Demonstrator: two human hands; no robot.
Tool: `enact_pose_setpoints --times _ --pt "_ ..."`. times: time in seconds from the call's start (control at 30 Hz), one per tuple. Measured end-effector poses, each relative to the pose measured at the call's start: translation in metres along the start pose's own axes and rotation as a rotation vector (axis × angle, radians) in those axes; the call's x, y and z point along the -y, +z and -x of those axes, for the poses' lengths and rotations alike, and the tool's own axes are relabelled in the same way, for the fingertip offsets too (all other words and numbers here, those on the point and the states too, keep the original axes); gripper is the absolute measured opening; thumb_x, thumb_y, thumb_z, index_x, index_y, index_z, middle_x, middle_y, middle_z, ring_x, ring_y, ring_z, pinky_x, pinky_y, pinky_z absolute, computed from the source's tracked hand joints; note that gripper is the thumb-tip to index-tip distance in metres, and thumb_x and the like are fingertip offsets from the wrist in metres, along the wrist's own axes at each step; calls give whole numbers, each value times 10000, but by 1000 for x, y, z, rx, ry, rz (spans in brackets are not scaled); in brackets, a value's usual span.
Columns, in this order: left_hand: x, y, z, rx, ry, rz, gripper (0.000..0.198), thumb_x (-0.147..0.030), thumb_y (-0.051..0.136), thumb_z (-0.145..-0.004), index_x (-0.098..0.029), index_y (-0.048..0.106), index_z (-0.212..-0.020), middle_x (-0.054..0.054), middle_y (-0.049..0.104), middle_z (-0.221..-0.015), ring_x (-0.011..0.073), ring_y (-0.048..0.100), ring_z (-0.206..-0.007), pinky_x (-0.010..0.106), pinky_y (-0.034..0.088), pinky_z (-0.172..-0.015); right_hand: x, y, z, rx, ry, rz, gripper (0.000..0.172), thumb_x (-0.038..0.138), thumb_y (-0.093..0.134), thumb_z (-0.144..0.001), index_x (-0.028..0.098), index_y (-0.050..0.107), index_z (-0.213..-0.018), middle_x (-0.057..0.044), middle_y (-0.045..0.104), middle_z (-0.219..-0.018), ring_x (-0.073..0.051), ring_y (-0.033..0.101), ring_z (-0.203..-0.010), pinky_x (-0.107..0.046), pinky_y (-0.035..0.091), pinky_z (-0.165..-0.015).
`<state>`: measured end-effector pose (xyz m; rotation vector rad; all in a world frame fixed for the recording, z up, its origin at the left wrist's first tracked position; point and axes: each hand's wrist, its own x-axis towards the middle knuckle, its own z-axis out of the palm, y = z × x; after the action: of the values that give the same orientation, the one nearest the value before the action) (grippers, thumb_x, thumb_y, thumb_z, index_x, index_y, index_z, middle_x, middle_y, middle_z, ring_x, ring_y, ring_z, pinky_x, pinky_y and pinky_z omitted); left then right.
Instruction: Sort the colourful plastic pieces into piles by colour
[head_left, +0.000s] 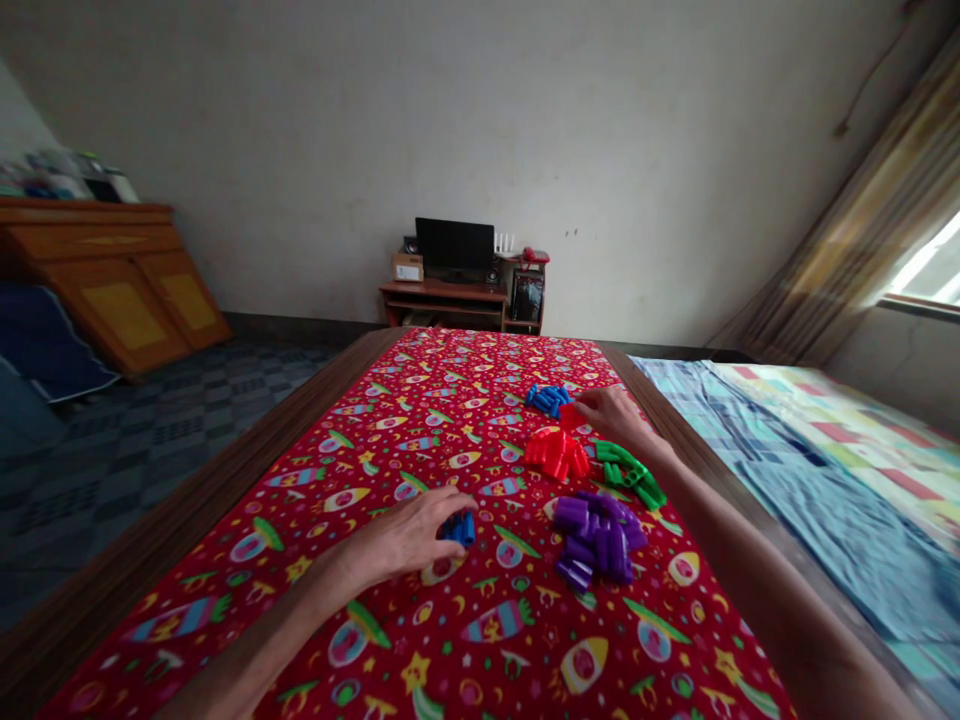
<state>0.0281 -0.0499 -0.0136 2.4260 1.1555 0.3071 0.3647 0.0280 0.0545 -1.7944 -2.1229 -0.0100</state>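
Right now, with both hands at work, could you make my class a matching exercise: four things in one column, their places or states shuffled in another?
Things
1. Left hand
2. Purple pieces
3. Screen
4. Right hand

Places and states
A. Standing on the desk
B. Holding a red piece
C. Cupped around blue pieces
D. Piled nearer the camera than the green pieces

Pairs: 1-C, 2-D, 3-A, 4-B

Blue pieces, red rocket-print cloth
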Motion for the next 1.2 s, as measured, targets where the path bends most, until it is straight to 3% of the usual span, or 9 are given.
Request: enact_pose_setpoints --times 0.13,0.33,0.5,0.63,0.77,0.83,0.93,1.03,1.2 --pt "8 6 -2 49 7 -14 444 -359 652 -782 -258 624 -1214 84 601 -1265 280 583 -1148 367 451 -977 -15 -1 2 69 6 106 266 228 497 -813 126 711 -694 -50 619 -605 -114 488 -544 -242 266 -523" --pt "11 9 -3 49 49 -12 438 -425 636 -802 -275 627 -1214 65 604 -1191 258 587 -1113 340 458 -951 -23 18 3 218 -110 -131 261 218 487 -791 115 705 -692 -10 606 -594 -106 500 -563 -208 314 -543" --pt "14 10 -2 75 50 -25 445 -399 633 -810 -268 612 -1235 71 601 -1171 255 595 -1083 345 459 -945 -25 27 2 155 -133 -84 221 175 513 -749 124 725 -716 -19 640 -621 -120 525 -592 -212 325 -564" --pt "13 10 -5 63 32 51 445 -365 663 -779 -258 626 -1209 76 601 -1199 277 574 -1132 382 443 -982 -20 17 8 90 -109 -98 244 189 512 -807 124 746 -792 -50 692 -701 -143 577 -649 -222 359 -593" --pt "5 14 -15 -124 -97 434 677 -396 732 -720 -248 504 -1340 91 611 -1221 288 581 -1130 437 455 -981 14 -2 30 14 -203 -192 265 219 490 -884 135 742 -873 -60 714 -767 -140 602 -657 -225 393 -605" --pt "-4 18 -20 -196 -174 790 746 -461 727 -731 -224 438 -1377 83 652 -1120 259 632 -1039 417 500 -924 42 -6 45 64 -379 -297 264 268 490 -923 153 721 -981 -63 726 -853 -140 625 -699 -224 424 -626" --pt "-18 22 -22 -225 -266 1233 742 -507 764 -703 -203 481 -1317 79 676 -1081 234 656 -1004 357 538 -869 83 2 64 194 -717 -362 317 328 528 -936 161 626 -1187 -108 703 -1058 -175 649 -876 -252 471 -715" --pt "-29 25 -20 -217 -299 1413 717 -478 841 -623 -207 563 -1226 78 677 -1126 236 645 -1044 326 553 -854 106 20 70 199 -803 -294 358 353 534 -944 154 567 -1240 -135 684 -1084 -187 643 -898 -268 474 -728" --pt "-38 29 -19 -268 -283 1480 637 -451 852 -621 -202 608 -1153 77 687 -1125 248 650 -1052 344 562 -869 112 37 66 145 -854 -194 415 456 556 -918 154 558 -1202 -129 679 -1060 -201 629 -920 -277 455 -729"
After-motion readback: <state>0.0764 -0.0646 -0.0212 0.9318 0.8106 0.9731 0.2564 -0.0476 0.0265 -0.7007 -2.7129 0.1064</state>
